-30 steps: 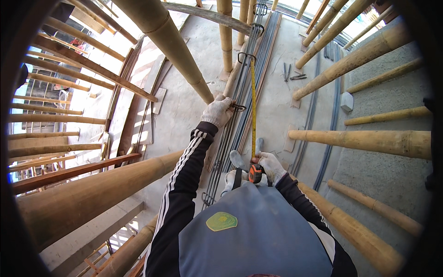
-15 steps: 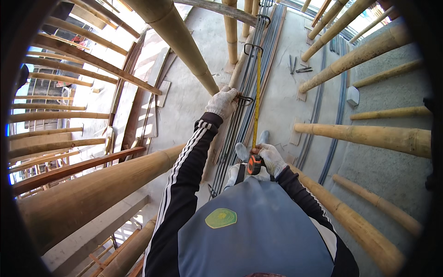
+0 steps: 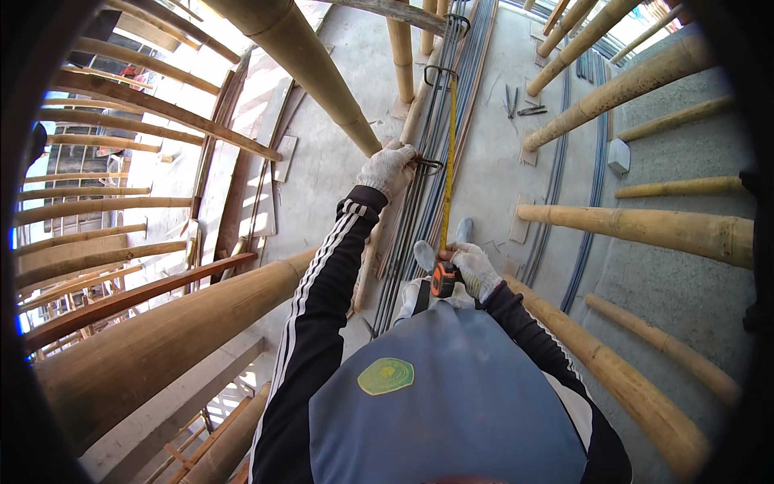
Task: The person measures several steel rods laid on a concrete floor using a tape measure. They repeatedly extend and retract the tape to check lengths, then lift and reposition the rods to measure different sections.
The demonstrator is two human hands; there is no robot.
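Observation:
In a white knit glove, my left hand [image 3: 387, 170] is closed on a bent steel stirrup [image 3: 430, 166] that crosses the long steel bars [image 3: 422, 187]. My gloved right hand [image 3: 474, 269] grips an orange and black tape measure [image 3: 443, 279] close to my body, beside the bars. Its yellow blade [image 3: 449, 173] is pulled out straight, away from me along the bars. The blade's far end reaches another stirrup [image 3: 440, 73]. A third stirrup [image 3: 457, 22] is farther along. Part of the near stirrup is hidden by my left fingers.
Bamboo posts [image 3: 314, 89] rise close by on the left, and more bamboo poles [image 3: 637, 229] stand on the right. Pliers [image 3: 531, 110] and another hand tool [image 3: 511, 102] lie on the concrete floor. More steel bars [image 3: 591, 218] and a white block [image 3: 618, 156] are at the right.

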